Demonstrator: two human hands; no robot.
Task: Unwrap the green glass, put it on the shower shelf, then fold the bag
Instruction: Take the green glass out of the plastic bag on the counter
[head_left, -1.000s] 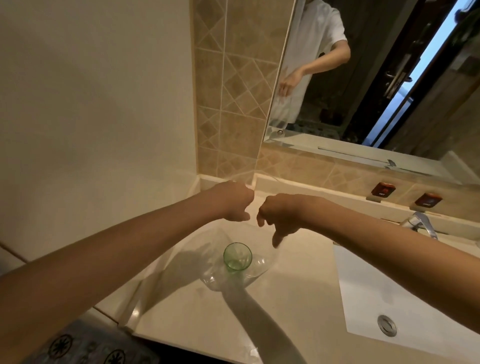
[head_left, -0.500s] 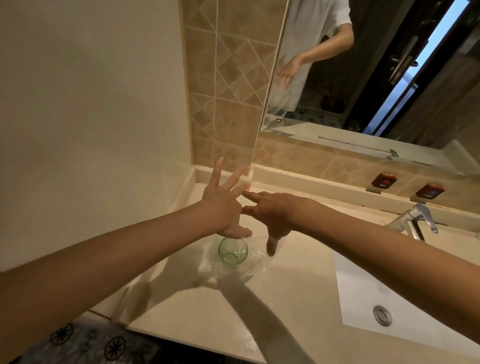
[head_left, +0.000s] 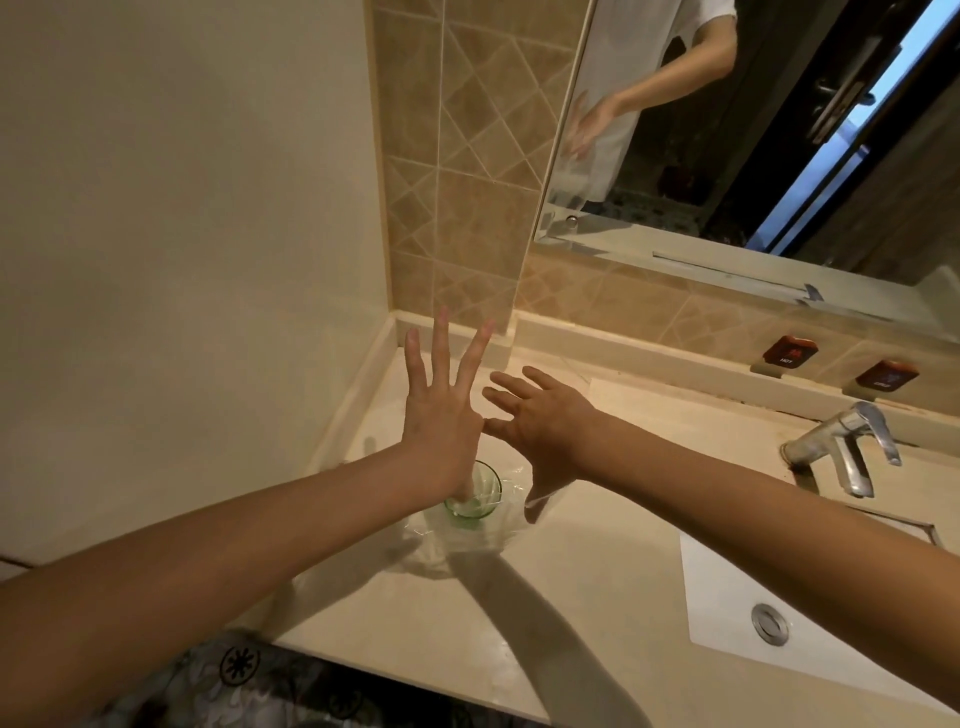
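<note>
Fingers of my left hand (head_left: 441, 415) and right hand (head_left: 545, 426) are spreading empty after releasing the clear plastic bag (head_left: 467, 540), leaving the small green glass (head_left: 472, 501) standing unwrapped on the beige counter (head_left: 597, 571).

The green glass (head_left: 474, 500) is a small tumbler of pale green, see-through glass, standing upright with its round mouth open to the top. It stands on the cream vanity counter (head_left: 597, 566), well to the left of the sink basin (head_left: 779, 618) and out from the back corner where the counter meets the wall. Its upper left rim is hidden behind a wrist. The bag (head_left: 462, 540) is thin, clear plastic, crumpled and lying low on the counter around the foot of the glass, spread mostly toward the counter's front edge and a little toward the basin. Its film catches faint glints; its exact outline is hard to tell against the counter.
</note>
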